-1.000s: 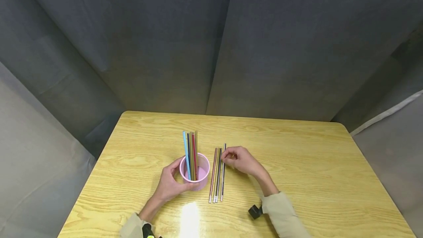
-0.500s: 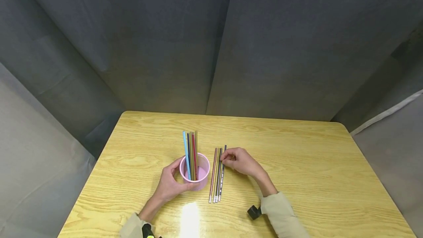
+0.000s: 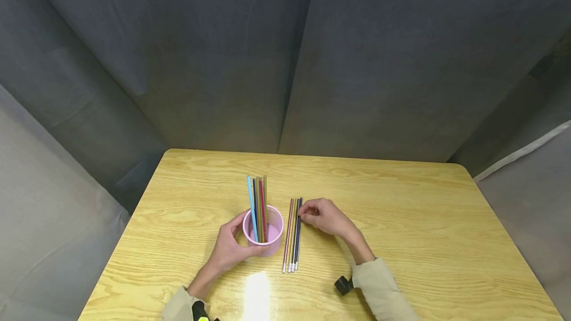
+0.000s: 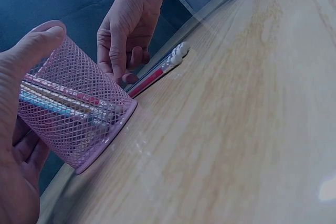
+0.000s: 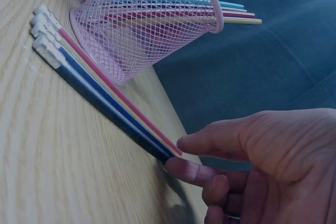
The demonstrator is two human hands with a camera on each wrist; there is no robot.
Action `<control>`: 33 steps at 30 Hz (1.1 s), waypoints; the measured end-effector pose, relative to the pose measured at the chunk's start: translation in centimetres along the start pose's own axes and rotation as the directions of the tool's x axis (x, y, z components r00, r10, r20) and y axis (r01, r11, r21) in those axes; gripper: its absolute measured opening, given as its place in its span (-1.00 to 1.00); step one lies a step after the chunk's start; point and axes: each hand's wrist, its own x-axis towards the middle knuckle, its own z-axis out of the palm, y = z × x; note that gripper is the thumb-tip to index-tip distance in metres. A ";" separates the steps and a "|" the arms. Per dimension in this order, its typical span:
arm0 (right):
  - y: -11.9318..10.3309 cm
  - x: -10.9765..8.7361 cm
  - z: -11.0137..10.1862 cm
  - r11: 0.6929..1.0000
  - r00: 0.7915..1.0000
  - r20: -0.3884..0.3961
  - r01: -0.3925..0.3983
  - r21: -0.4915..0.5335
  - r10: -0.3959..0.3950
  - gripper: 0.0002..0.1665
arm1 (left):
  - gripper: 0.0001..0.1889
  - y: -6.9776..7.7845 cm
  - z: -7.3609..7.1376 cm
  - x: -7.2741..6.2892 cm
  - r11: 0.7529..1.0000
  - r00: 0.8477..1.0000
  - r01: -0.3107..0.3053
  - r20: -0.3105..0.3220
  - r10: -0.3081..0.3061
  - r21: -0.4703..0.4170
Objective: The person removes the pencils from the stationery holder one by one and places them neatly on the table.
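My left hand [image 3: 228, 250] grips a pink mesh pencil cup [image 4: 79, 77], thumb at its rim and fingers round the side. Several pencils stand leaning in the cup, among them a light blue pencil [image 3: 251, 199] and a red pencil [image 3: 262, 199]. To the right of the cup lies a short row of pencils with white erasers toward me. Its rightmost member is a dark blue pencil [image 5: 100, 100]; a red pencil [image 5: 107, 82] lies on the cup side. My right hand [image 3: 327, 219] pinches near the far end of the dark blue pencil, fingers curled and partly hiding its tip.
Everything stands on a light wood-grain table [image 3: 401, 222]. Grey curtains [image 3: 379, 63] hang behind and beside the table. A bright light reflection [image 3: 256, 289] shows near the front. Dark wrist cameras sit on both sleeves.
The rightmost pencil has shifted left and now lies tight against the row; it was a little apart and has turned about its length. My left hand and the cup have stayed in place.
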 end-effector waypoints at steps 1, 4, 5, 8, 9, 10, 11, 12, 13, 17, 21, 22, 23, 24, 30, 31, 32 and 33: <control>0.0 0.0 0.0 1.000 1.000 -0.003 -0.005 -0.002 0.005 -0.91 | -0.06 0.0 0.0 0.0 1.000 1.000 0.000 0.000 0.000 0.000; -0.1 0.0 -0.1 1.000 1.000 -0.007 -0.013 -0.004 0.013 -0.91 | -0.06 0.0 0.0 0.0 1.000 1.000 0.003 0.002 -0.003 -0.002; -0.2 0.0 -0.1 1.000 1.000 -0.010 -0.015 -0.009 0.015 -0.91 | -0.05 0.0 0.0 0.0 1.000 1.000 0.005 0.002 -0.005 -0.003; -0.3 0.0 -0.2 1.000 1.000 -0.018 -0.014 -0.027 0.013 -0.90 | -0.05 0.0 0.0 0.0 1.000 1.000 0.006 0.003 -0.006 -0.002; -0.3 0.0 -0.2 0.999 1.000 -0.023 -0.015 -0.036 0.015 -0.90 | -0.05 0.0 0.0 0.0 1.000 1.000 0.005 0.003 -0.005 0.000; -0.4 0.0 -0.2 0.999 1.000 -0.029 -0.010 -0.041 0.009 -0.90 | -0.05 0.0 -0.1 0.0 1.000 1.000 0.003 0.003 -0.003 0.003; -0.4 0.0 -0.2 0.999 0.999 -0.036 -0.004 -0.045 0.003 -0.90 | -0.05 -0.1 -0.1 0.0 1.000 1.000 0.002 0.003 -0.002 0.005; -0.4 0.0 -0.2 0.999 0.999 -0.044 0.003 -0.049 -0.005 -0.89 | -0.05 -0.1 -0.1 0.0 1.000 1.000 0.000 0.004 0.000 0.007; -0.4 0.0 -0.3 0.999 0.999 -0.052 0.009 -0.049 -0.012 -0.89 | -0.05 -0.1 -0.1 0.0 1.000 1.000 -0.001 0.004 0.001 0.009; -0.7 -0.1 -0.3 0.998 0.996 -0.084 0.039 -0.041 -0.042 -0.86 | -0.05 0.0 -0.1 0.0 1.000 1.000 -0.006 0.005 0.006 0.008; -1.3 -0.1 -0.4 0.997 0.993 -0.086 0.080 -0.001 -0.079 -0.79 | -0.05 -0.1 -0.1 0.0 1.000 1.000 -0.010 0.007 0.010 0.005; -1.4 -0.1 -0.4 0.996 0.992 -0.087 0.091 0.010 -0.090 -0.77 | -0.05 -0.1 -0.1 0.0 1.000 1.000 -0.010 0.008 0.010 0.005; -1.5 -0.2 -0.4 0.995 0.991 -0.090 0.103 0.016 -0.101 -0.76 | -0.05 -0.1 -0.1 0.0 1.000 1.000 -0.010 0.009 0.010 0.003; -1.7 -0.2 -0.4 0.994 0.990 -0.093 0.111 0.022 -0.109 -0.75 | -0.05 -0.1 -0.1 0.0 1.000 1.000 -0.008 0.009 0.008 0.003; -2.4 -0.2 -0.2 0.986 0.978 -0.142 0.161 0.042 -0.154 -0.72 | -0.06 -0.1 -0.1 0.0 1.000 1.000 -0.008 0.012 0.008 0.004; -2.5 -0.2 -0.2 0.984 0.975 -0.150 0.171 0.049 -0.162 -0.71 | -0.06 -0.1 -0.1 0.0 1.000 1.000 -0.009 0.013 0.009 0.003; -2.6 -0.2 -0.2 0.982 0.973 -0.157 0.179 0.054 -0.169 -0.70 | -0.05 -0.1 -0.1 0.0 1.000 1.000 -0.010 0.013 0.010 0.002; -2.8 -0.2 -0.1 0.980 0.970 -0.165 0.190 0.060 -0.178 -0.69 | -0.05 -0.1 -0.1 0.0 1.000 1.000 -0.010 0.014 0.010 0.000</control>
